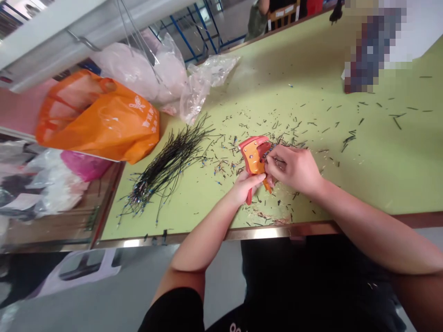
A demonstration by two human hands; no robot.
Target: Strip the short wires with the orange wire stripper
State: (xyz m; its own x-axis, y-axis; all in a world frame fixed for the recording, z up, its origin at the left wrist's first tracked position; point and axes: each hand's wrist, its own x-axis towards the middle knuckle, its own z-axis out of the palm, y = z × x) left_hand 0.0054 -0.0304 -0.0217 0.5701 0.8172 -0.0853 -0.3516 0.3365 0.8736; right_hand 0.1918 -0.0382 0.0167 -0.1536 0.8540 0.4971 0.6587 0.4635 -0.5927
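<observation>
My left hand [249,183] is wrapped round the handles of a red and orange hand tool [253,154], which stands over the green tabletop. At the right side of the tool's head, my right hand [285,162] is closed, thumb and fingers pinched together. What the pinch holds is too small to make out. A bundle of thin black wires [169,159] with small blue ends lies to the left of the tool. Short black wire offcuts [277,124] are scattered around and behind both hands.
An orange bag [104,120] and clear plastic bags [197,83] sit at the table's back left. Metal trim [273,232] runs along the front edge of the green table [374,175]. Part of a person [258,20] shows beyond the far edge.
</observation>
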